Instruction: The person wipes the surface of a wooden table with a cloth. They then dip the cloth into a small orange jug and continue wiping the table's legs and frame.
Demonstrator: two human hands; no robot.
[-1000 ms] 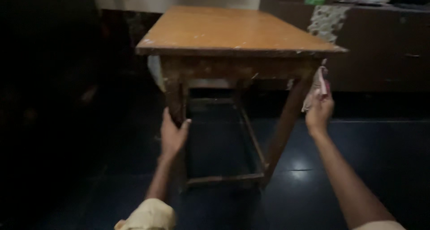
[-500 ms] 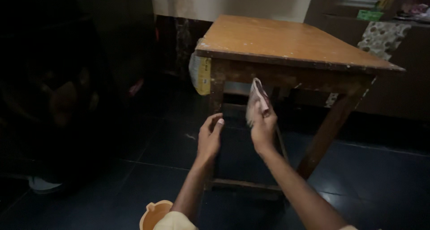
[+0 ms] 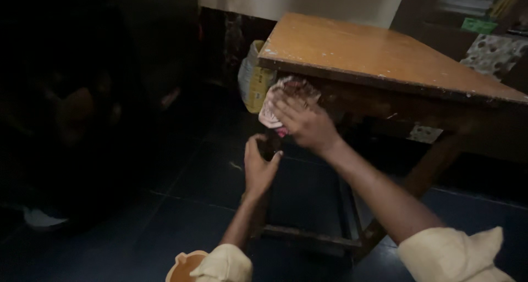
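Two hands work at the near corner of a wooden counter (image 3: 385, 54) that fills the upper right of the frame. At the centre, the right hand (image 3: 302, 120) presses a crumpled cloth (image 3: 280, 98), pinkish and patterned, against the dark apron just under the counter's front edge; its fingers are spread flat over the cloth, pinning it rather than closing round it. Just below and slightly left, the left hand (image 3: 259, 169) is curled around the top of the counter's near leg (image 3: 261, 216), thumb on one side and fingers on the other, gripping it. Both arms come up from the bottom edge in pale rolled sleeves (image 3: 448, 254). Behind the corner, left of centre near the top, a yellow and white bag (image 3: 253, 78) stands on the dark tiled floor (image 3: 181, 205) against the wall. An orange pot rim (image 3: 184, 265) shows at the bottom edge beside the left sleeve. Most of the left half is too dark to read.
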